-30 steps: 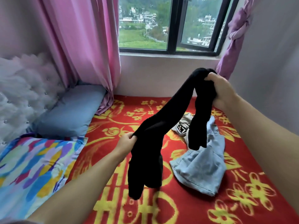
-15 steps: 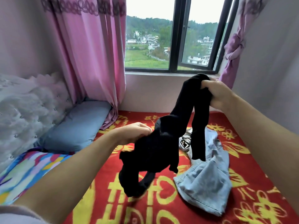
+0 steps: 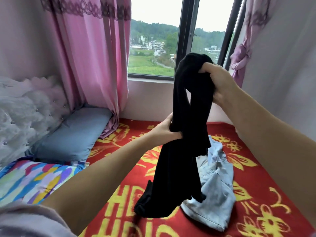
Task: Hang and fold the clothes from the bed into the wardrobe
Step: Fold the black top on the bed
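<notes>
Trousers [image 3: 186, 134], black, hang over the bed [image 3: 256, 168]: my right hand [image 3: 220, 82] grips the top, left hand [image 3: 166, 132] clutches the middle.

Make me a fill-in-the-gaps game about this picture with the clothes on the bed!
1. Both hands hold up a long ____ garment.
2. The right hand grips it higher than the ____ hand.
3. The crumpled light blue denim garment lies on the red and ____ patterned bedspread.
4. The plain blue pillow lies beside the ____ curtain.

Missing words: black; left; yellow; pink
</notes>
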`<state>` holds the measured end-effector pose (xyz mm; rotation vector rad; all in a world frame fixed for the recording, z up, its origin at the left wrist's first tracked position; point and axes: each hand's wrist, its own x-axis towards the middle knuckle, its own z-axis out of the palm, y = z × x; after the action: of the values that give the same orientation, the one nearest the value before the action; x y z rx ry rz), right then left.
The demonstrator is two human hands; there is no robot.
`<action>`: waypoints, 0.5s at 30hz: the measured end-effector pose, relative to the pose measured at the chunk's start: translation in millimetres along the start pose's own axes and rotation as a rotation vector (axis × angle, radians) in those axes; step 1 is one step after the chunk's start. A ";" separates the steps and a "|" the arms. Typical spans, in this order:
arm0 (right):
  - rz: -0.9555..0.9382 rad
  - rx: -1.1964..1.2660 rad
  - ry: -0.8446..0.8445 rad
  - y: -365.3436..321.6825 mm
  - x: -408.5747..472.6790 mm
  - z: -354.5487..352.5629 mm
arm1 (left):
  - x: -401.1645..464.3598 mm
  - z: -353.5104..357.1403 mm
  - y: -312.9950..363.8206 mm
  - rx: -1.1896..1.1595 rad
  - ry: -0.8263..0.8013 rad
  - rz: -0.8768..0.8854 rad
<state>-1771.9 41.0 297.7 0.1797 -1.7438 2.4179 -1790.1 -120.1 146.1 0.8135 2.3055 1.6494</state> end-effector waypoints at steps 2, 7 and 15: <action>-0.041 0.078 0.050 -4.1 2.3 -6.5 | 5.0 3.6 -11.7 0.059 0.029 -0.012; -0.116 0.133 0.187 3.2 10.1 -43.8 | -0.6 2.5 -62.7 0.156 0.357 -0.236; 0.201 -1.281 0.052 63.1 2.1 -116.2 | 2.1 -25.0 -20.4 -0.214 0.252 -0.293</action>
<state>-1787.1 131.9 202.8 -0.2224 -2.9152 0.9356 -1809.7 -144.0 136.7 0.2210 2.2147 1.9032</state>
